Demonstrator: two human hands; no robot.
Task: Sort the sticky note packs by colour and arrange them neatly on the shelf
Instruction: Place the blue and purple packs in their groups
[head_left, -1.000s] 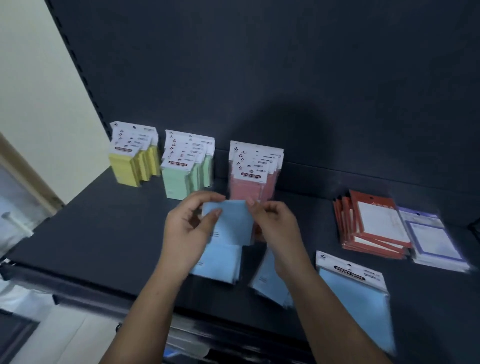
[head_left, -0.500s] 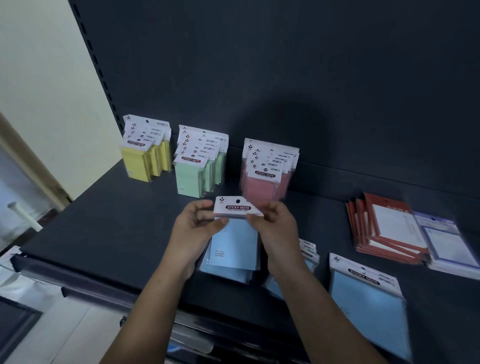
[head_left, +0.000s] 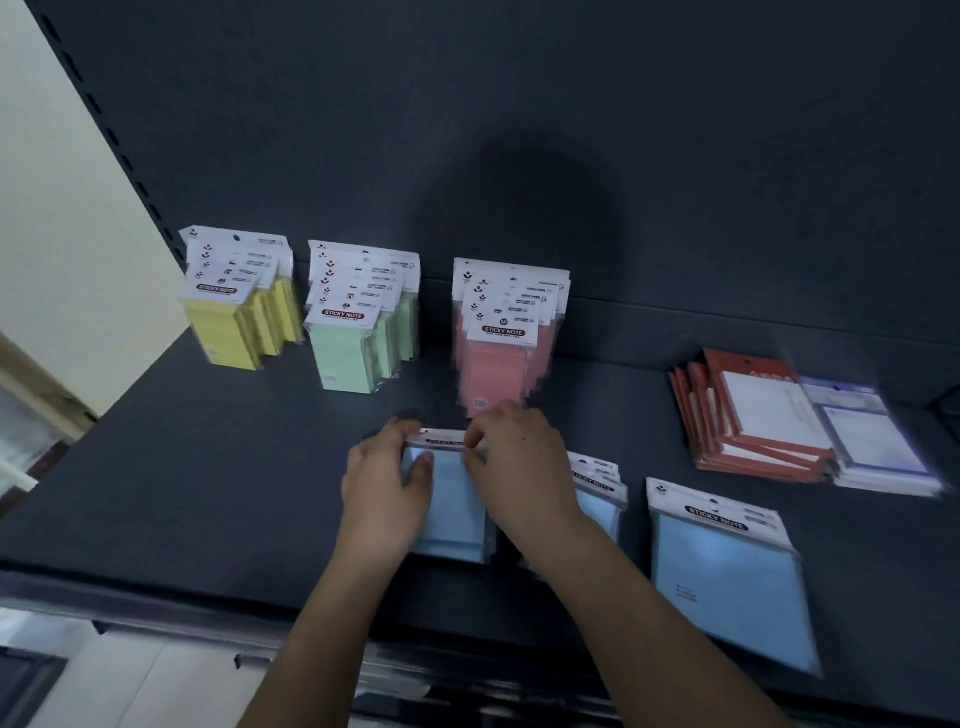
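Three upright rows of sticky note packs stand at the back of the dark shelf (head_left: 208, 467): yellow (head_left: 234, 332), green (head_left: 348, 358), pink (head_left: 493, 369). In the middle lies a small stack of blue packs (head_left: 454, 514). My left hand (head_left: 384, 493) grips its left side, thumb on top. My right hand (head_left: 519, 473) pinches the white header at its upper right. More blue packs (head_left: 597, 493) lie partly hidden behind my right wrist. A large blue pack (head_left: 727, 577) lies flat at the right front.
Red-framed note pads (head_left: 753, 421) and purple-framed pads (head_left: 878, 447) are stacked at the back right. The shelf's front edge runs just below my forearms. A cream wall (head_left: 62, 208) is at the left.
The blue pack held up between both hands has come down flat onto the blue stack. Both hands lowered with it and keep hold. The view has shifted.
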